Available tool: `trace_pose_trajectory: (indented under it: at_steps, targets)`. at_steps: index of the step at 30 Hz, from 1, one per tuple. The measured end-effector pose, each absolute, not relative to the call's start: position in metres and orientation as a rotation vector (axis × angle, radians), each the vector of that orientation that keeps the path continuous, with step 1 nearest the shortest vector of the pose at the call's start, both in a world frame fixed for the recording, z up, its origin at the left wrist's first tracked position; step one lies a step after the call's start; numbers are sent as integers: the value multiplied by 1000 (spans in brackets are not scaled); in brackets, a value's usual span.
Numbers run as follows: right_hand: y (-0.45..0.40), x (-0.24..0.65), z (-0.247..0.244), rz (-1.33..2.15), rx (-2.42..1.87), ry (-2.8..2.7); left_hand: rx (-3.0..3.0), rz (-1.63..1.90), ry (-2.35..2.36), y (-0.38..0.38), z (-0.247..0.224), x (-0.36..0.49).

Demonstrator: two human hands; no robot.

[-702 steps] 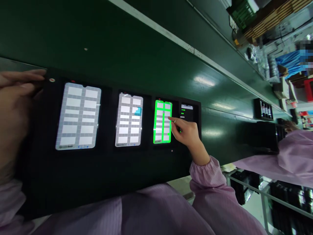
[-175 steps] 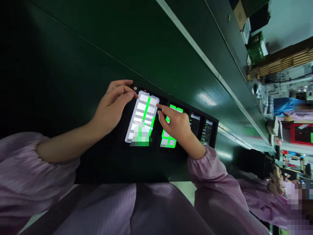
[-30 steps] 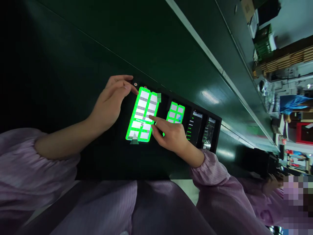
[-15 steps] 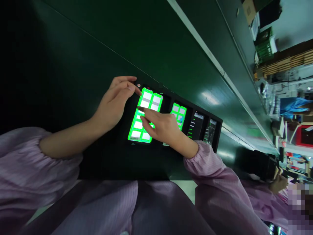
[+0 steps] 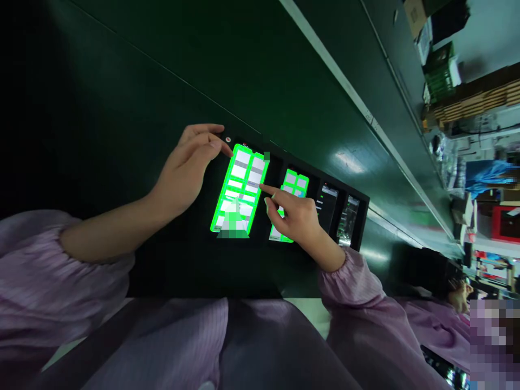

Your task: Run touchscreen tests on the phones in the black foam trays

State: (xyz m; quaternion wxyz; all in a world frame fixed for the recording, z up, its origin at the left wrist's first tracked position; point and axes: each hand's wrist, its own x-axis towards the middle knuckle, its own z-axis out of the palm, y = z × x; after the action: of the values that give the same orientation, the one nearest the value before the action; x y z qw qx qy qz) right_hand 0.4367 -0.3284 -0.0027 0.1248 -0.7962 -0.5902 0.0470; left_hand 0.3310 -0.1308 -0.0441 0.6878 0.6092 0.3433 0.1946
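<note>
A smartphone (image 5: pixel 242 187) with a bright screen of white blocks edged in green lies in a black tray (image 5: pixel 260 252). My left hand (image 5: pixel 190 162) is at its upper left edge, fingers extended and apart, with one fingertip at the phone's corner. My right hand (image 5: pixel 296 214) points with its index finger at the right side of this screen; its thumb is apart and the other fingers are curled. Neither hand holds anything. Partly behind my right hand is a second lit phone (image 5: pixel 290 184). Farther right lie two darker phones (image 5: pixel 325 208), (image 5: pixel 348 219).
The tray rests on a dark green bench (image 5: pixel 162 103) with a metal strip (image 5: pixel 337 70) running across it. At the right are a green crate (image 5: pixel 441 70), stacked cardboard (image 5: pixel 479 100), and a red frame (image 5: pixel 504 223). Another person's purple sleeve (image 5: pixel 436 325) shows at lower right.
My right hand has moved right, from the left side of the first phone's screen to its right edge, uncovering the screen. My left hand has barely moved.
</note>
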Motion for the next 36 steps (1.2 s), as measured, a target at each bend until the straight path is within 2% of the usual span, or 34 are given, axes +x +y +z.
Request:
trace_pose_trajectory:
  at_steps: [10,23,36]
  targets:
    - [-310,447,-10,101,-2321,-1620,1343,403,798,-130,-40,331]
    - [-268,439,-20,156,-2275,-1830,1344,410,786,-130,-40,333]
    - [-325,415,-5,123,-2142,-1971,1346,357,815,-130,-33,333]
